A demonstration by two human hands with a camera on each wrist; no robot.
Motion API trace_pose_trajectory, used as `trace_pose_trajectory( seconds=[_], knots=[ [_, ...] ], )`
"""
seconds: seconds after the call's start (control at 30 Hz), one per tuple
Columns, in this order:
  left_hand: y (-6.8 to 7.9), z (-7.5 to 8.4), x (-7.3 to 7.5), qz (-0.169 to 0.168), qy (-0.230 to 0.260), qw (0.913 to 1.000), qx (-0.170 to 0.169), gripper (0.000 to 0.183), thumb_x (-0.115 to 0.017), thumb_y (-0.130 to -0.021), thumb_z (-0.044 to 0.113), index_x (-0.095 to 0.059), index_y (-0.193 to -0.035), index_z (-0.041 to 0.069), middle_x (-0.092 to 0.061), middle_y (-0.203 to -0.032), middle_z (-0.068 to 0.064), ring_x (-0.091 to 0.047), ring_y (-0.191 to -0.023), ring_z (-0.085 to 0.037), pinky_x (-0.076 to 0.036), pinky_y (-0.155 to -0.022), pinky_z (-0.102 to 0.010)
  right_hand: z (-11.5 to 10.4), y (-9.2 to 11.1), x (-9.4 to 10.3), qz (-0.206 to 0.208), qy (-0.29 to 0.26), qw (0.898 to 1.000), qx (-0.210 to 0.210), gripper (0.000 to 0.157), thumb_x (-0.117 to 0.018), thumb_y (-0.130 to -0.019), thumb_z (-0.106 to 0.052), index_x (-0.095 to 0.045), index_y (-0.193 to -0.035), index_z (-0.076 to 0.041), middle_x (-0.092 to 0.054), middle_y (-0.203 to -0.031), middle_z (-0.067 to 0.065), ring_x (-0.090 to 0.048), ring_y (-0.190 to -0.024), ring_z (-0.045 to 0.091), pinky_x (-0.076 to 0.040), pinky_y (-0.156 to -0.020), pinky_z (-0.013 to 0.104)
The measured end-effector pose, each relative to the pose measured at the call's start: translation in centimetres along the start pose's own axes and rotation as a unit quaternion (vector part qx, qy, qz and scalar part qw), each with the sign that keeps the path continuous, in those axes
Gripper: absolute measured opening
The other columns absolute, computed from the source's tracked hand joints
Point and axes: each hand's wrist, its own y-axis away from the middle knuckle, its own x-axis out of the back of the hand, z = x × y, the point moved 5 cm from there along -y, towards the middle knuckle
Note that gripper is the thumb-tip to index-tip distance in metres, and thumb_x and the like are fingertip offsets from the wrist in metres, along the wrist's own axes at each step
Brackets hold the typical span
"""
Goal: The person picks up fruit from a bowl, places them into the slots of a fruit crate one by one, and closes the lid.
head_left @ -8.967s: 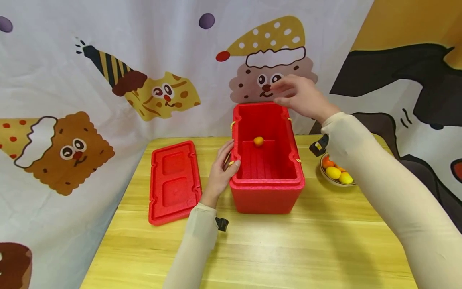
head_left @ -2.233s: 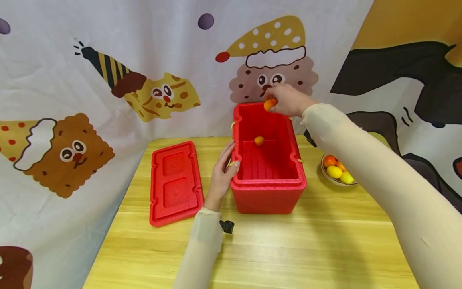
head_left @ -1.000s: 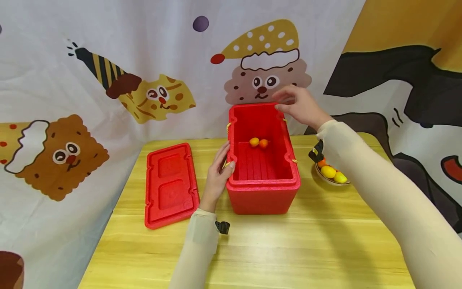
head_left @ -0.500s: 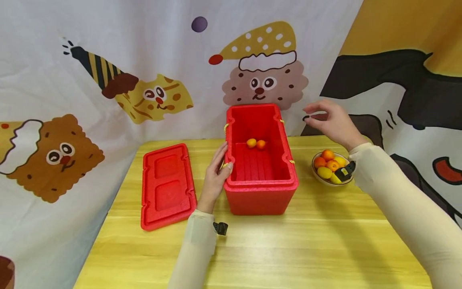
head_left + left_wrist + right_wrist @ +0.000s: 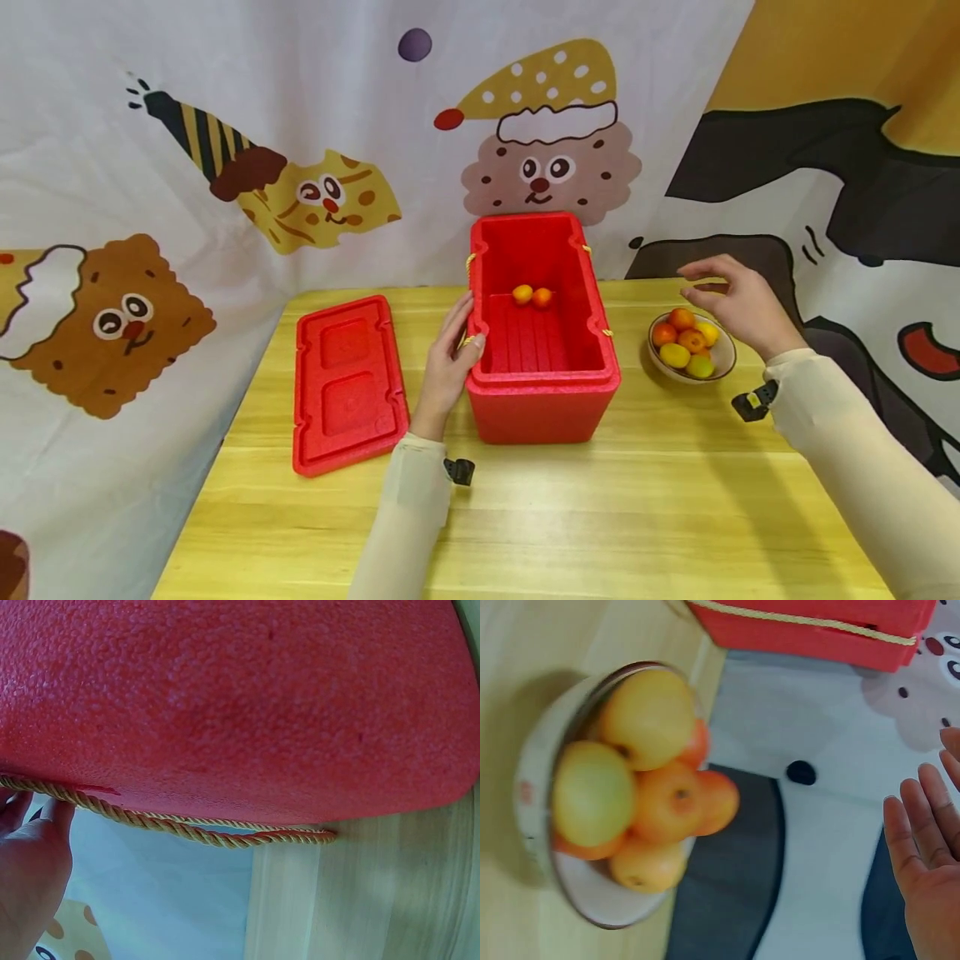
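A red foam box (image 5: 543, 412) with yellow rope handles stands uncovered on the table. Inside, a yellow-orange fruit (image 5: 522, 294) and an orange fruit (image 5: 542, 297) lie side by side near the far end. My left hand (image 5: 446, 375) rests against the box's left side, fingers extended along the wall and thumb at the rim; in the left wrist view it is beside the rope handle (image 5: 187, 831). My right hand (image 5: 738, 304), holding nothing, hovers just above and right of a bowl (image 5: 723, 358) of orange, yellow and greenish fruit (image 5: 592, 793), fingers loosely extended.
The red box lid (image 5: 348, 383) lies flat on the wooden table (image 5: 540, 517) left of the box. Behind the table hangs a printed cloth (image 5: 435, 183) with cartoon figures, close to the box's far end.
An orange fruit that the right hand held over the box now lies inside beside the first one. The emptied right hand has moved right and down to the bowl. The left hand stays at the box.
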Motion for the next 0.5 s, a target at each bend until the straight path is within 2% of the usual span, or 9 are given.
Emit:
trace_pose_trajectory(
  seconds=[0.1,0.17,0.27,0.37,0.4,0.5],
  knots=[
    [0.0,0.0,-0.1,-0.003,-0.006,1.0,-0.001,0.053,-0.052,-0.093,-0.007,-0.035,-0.143,-0.016,-0.026,-0.154,-0.029,-0.025,-0.143,-0.035,-0.026,-0.112,-0.046,1.2,0.6,-0.7,-0.005,-0.015,1.0,0.008,0.036,-0.063,-0.096,-0.025,-0.061,-0.125,-0.004,-0.053,-0.124,0.01,-0.054,-0.111,0.032,-0.039,-0.079,0.004],
    [0.0,0.0,-0.1,-0.004,-0.008,1.0,-0.002,0.053,-0.052,-0.093,-0.007,-0.035,-0.143,-0.016,-0.026,-0.153,-0.029,-0.025,-0.143,-0.036,-0.027,-0.112,-0.044,1.9,1.1,-1.3,-0.013,-0.024,1.0,0.011,0.034,-0.064,-0.096,-0.018,-0.06,-0.125,-0.001,-0.053,-0.125,0.013,-0.053,-0.112,0.034,-0.039,-0.081,0.005],
    [0.0,0.0,-0.1,-0.003,-0.006,1.0,-0.003,0.053,-0.052,-0.093,-0.006,-0.035,-0.143,-0.016,-0.026,-0.153,-0.029,-0.024,-0.143,-0.036,-0.026,-0.113,-0.044,2.8,1.7,-2.1,-0.028,-0.016,0.999,0.016,0.033,-0.065,-0.095,-0.013,-0.061,-0.124,0.001,-0.054,-0.125,0.016,-0.051,-0.114,0.038,-0.046,-0.095,0.027],
    [0.0,0.1,-0.1,-0.002,0.0,1.0,-0.004,0.053,-0.051,-0.093,-0.007,-0.035,-0.142,-0.017,-0.025,-0.153,-0.03,-0.024,-0.143,-0.037,-0.026,-0.112,-0.046,3.6,2.2,-2.9,-0.042,-0.007,0.999,0.022,0.033,-0.067,-0.093,-0.01,-0.062,-0.123,0.002,-0.054,-0.125,0.018,-0.051,-0.115,0.04,-0.043,-0.097,0.054],
    [0.0,0.2,-0.1,-0.002,0.001,1.0,-0.003,0.053,-0.051,-0.093,-0.007,-0.035,-0.143,-0.017,-0.025,-0.154,-0.029,-0.024,-0.143,-0.037,-0.026,-0.112,-0.046,3.8,2.4,-3.2,-0.045,-0.004,0.999,0.025,0.033,-0.067,-0.092,-0.01,-0.062,-0.122,0.002,-0.054,-0.124,0.019,-0.051,-0.115,0.041,-0.042,-0.095,0.06],
    [0.1,0.3,0.0,-0.002,0.001,1.0,-0.003,0.053,-0.051,-0.094,-0.007,-0.034,-0.143,-0.017,-0.025,-0.154,-0.029,-0.024,-0.143,-0.037,-0.026,-0.112,-0.047,4.4,2.9,-3.7,-0.047,0.006,0.998,0.037,0.031,-0.069,-0.091,-0.009,-0.063,-0.12,0.002,-0.055,-0.121,0.018,-0.052,-0.113,0.04,-0.044,-0.092,0.059]
  ],
)
